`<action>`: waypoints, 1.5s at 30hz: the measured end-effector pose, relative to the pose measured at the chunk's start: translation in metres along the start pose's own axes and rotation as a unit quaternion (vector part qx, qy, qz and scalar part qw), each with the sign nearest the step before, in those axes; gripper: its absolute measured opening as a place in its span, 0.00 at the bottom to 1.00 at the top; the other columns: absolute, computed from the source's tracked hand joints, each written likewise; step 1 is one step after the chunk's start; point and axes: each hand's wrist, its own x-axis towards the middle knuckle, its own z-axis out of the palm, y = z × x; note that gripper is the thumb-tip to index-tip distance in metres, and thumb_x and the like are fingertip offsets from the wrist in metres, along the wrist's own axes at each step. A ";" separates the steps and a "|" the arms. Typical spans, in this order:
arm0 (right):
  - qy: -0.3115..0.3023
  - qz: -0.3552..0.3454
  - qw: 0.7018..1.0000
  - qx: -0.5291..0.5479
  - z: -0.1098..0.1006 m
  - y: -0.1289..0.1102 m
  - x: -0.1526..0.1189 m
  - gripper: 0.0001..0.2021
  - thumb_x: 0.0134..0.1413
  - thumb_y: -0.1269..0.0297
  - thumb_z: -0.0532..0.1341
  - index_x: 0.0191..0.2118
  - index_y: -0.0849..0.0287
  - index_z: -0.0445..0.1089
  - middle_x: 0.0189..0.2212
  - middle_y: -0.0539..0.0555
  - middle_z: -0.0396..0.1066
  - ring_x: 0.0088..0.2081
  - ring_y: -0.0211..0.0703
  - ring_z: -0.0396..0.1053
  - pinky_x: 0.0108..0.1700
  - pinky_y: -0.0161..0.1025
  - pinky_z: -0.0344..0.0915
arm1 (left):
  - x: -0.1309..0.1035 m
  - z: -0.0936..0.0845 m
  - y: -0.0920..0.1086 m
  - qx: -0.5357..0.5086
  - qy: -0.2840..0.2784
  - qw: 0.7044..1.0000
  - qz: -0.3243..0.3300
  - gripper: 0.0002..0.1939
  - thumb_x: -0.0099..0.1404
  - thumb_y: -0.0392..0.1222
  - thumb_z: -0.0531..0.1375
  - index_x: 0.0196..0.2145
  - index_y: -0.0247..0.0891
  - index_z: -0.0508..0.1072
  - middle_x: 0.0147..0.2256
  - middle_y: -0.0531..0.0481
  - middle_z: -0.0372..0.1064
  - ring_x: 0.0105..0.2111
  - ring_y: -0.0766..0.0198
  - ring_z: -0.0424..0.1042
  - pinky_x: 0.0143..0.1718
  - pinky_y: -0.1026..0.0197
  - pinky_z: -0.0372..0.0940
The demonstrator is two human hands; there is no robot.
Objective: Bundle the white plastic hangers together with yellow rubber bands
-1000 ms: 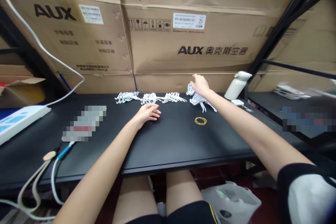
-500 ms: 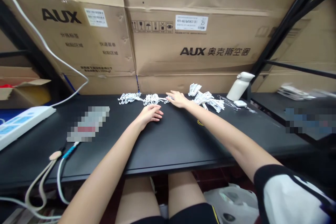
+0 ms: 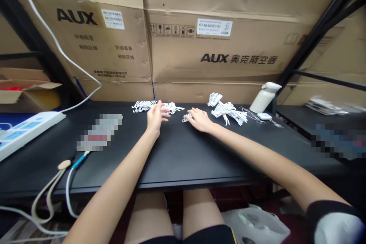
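Observation:
My left hand is raised at the near side of the white hooks, its fingers apart and nothing in them. Behind it lie a bunch of thin white hooks and a second bunch of white hooks, partly covered by the fingers. My right hand rests palm down on the table, fingers stretched out over a small group of white hooks; their curved ends show left of the fingertips. To its right lie more white strips in a loose heap and a smaller bunch.
On the black table a white bottle and a small white case stand at right. A blurred-out device with a cable and a power strip lie at left. Cardboard boxes close off the back.
My right hand has moved slightly toward me, and the small group of hooks under it now lies nearer. My left hand has lifted and shifted left, its fingers now before the hook bunches.

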 end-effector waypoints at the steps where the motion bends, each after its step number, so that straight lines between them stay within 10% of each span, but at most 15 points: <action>1: 0.003 -0.012 1.000 0.000 0.000 -0.008 -0.006 0.23 0.64 0.50 0.45 0.54 0.59 0.63 0.59 0.65 0.58 0.60 0.58 0.55 0.58 0.56 0.52 | -0.001 -0.001 0.001 0.024 0.029 0.998 0.046 0.18 0.67 0.54 0.49 0.37 0.36 0.67 0.29 0.48 0.71 0.21 0.68 0.70 0.19 0.68 0.61; 3: 0.005 -0.042 0.999 0.005 0.000 -0.025 -0.015 0.24 0.64 0.50 0.45 0.55 0.61 0.63 0.59 0.66 0.58 0.61 0.60 0.54 0.58 0.57 0.50 | -0.007 -0.002 0.003 0.120 0.059 0.976 0.173 0.18 0.67 0.54 0.48 0.36 0.36 0.67 0.31 0.47 0.72 0.25 0.66 0.72 0.23 0.66 0.63; 7: 0.001 -0.132 0.990 0.043 0.005 -0.060 -0.023 0.21 0.64 0.54 0.48 0.53 0.61 0.64 0.55 0.66 0.62 0.58 0.58 0.57 0.57 0.59 0.52 | -0.022 -0.002 0.008 0.295 0.008 0.841 0.453 0.15 0.68 0.49 0.49 0.40 0.36 0.69 0.38 0.43 0.72 0.41 0.59 0.70 0.40 0.59 0.66; 12: 0.042 -0.188 0.969 0.157 0.021 -0.103 -0.006 0.15 0.58 0.63 0.54 0.50 0.60 0.65 0.50 0.61 0.67 0.52 0.55 0.63 0.52 0.56 0.58 | -0.021 -0.008 0.016 0.287 0.040 0.749 0.596 0.14 0.68 0.42 0.48 0.43 0.35 0.70 0.46 0.40 0.70 0.48 0.56 0.67 0.51 0.52 0.60; 17: 0.087 -0.145 0.949 0.265 0.033 -0.121 0.030 0.13 0.63 0.64 0.46 0.46 0.59 0.64 0.44 0.57 0.71 0.45 0.44 0.69 0.48 0.42 0.64 | -0.007 -0.019 0.018 0.316 0.111 0.767 0.548 0.15 0.69 0.41 0.45 0.41 0.35 0.70 0.46 0.39 0.70 0.49 0.56 0.66 0.51 0.51 0.58; 23: 0.232 -0.036 0.840 0.490 0.029 -0.081 0.039 0.06 0.56 0.68 0.52 0.38 0.59 0.63 0.37 0.55 0.73 0.42 0.40 0.72 0.49 0.39 0.65 | 0.007 -0.030 0.017 0.435 0.191 0.784 0.400 0.13 0.68 0.41 0.48 0.36 0.36 0.70 0.39 0.41 0.72 0.44 0.53 0.68 0.48 0.52 0.59; 31: 0.059 0.008 0.904 0.423 0.039 -0.049 0.019 0.12 0.45 0.71 0.61 0.39 0.61 0.67 0.28 0.50 0.74 0.30 0.38 0.72 0.39 0.38 0.67 | 0.004 -0.029 0.007 0.630 -0.115 0.753 0.150 0.20 0.65 0.52 0.50 0.44 0.38 0.72 0.41 0.40 0.74 0.43 0.49 0.71 0.41 0.54 0.64; 45: 0.036 -0.028 0.928 0.370 0.014 -0.009 0.014 0.08 0.42 0.72 0.63 0.33 0.63 0.73 0.23 0.51 0.75 0.28 0.39 0.73 0.35 0.36 0.67 | 0.008 -0.031 0.002 0.643 -0.123 0.743 0.142 0.20 0.67 0.48 0.46 0.46 0.42 0.74 0.41 0.38 0.75 0.42 0.49 0.73 0.39 0.55 0.66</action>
